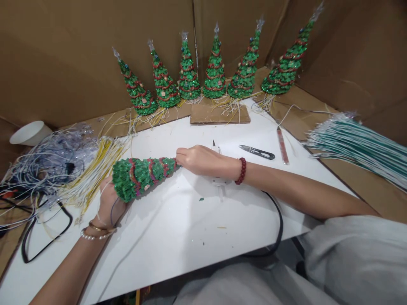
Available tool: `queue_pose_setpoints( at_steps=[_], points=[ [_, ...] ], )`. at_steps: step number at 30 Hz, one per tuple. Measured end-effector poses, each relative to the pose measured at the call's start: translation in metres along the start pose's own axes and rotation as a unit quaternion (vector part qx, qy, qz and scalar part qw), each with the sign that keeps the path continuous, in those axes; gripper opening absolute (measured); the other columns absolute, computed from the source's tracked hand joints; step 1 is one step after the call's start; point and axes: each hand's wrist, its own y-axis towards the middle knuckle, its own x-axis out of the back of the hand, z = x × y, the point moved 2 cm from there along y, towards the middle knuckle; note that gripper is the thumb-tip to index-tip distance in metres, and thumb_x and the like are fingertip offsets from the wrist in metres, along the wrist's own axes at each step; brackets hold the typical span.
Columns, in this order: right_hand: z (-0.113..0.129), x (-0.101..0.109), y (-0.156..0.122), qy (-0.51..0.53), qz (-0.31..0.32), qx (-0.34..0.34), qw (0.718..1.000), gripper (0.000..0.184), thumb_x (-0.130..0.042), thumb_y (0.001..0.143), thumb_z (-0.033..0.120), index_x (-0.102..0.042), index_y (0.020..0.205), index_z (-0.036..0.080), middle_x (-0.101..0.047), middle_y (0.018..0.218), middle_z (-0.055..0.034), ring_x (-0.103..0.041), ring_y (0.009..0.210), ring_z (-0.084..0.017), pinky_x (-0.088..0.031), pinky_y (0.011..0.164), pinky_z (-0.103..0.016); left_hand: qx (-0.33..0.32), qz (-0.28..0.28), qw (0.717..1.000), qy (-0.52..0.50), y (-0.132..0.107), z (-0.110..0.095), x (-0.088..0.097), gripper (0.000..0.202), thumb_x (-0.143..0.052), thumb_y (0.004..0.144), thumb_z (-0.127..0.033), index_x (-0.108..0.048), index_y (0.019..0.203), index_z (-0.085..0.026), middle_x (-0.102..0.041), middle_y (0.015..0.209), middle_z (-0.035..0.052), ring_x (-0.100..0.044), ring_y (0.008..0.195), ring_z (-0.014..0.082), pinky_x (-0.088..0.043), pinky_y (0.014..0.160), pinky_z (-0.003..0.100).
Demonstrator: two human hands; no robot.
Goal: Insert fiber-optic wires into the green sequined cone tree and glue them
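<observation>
Head view: a decorated tree (pixel 144 176) lies sideways between my two grips, over the worktop (pixel 165 254).
My right grip (pixel 199 160) pinches the tree's narrow tip; my left grip (pixel 111 201) is at the wide base, its fingers hidden, so I can't tell how firmly it closes. I reckon a pull at the tip with a slack base could twist the tree loose. The thin wire (pixel 111 212) at my left wrist could snag the yellow-and-white wire bundle (pixel 92 173) just beside it.
</observation>
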Motion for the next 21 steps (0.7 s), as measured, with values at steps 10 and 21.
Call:
queue_pose_setpoints(
  at_steps=[10, 21],
  points=[
    [-0.002, 0.01, -0.015, 0.207, -0.074, -0.184, 0.958, 0.022, -0.044, 0.088, 0.011, -0.065, 0.094, 0.015, -0.065, 0.097, -0.0083, -0.056, 0.08, -0.015, -0.037, 0.069, -0.027, -0.054, 0.118, 0.966, 0.225, 0.004, -0.016, 0.023, 0.017, -0.072, 0.063, -0.03, -0.065, 0.054, -0.017, -0.065, 0.059, 0.0008, -0.06, 0.063, 0.0176, -0.053, 0.056, 0.025],
    [0.01, -0.002, -0.008, 0.325, -0.081, -0.217, 0.917, 0.025, -0.045, 0.084, 0.008, -0.069, 0.086, 0.015, -0.068, 0.091, -0.0082, -0.058, 0.08, -0.016, -0.039, 0.07, -0.026, 0.075, 0.091, 0.975, 0.188, 0.003, -0.031, 0.02, 0.029, -0.085, 0.041, -0.031, -0.062, 0.051, -0.016, -0.052, 0.043, -0.0049, -0.042, 0.043, 0.0088, -0.038, 0.037, 0.017]
  ],
)
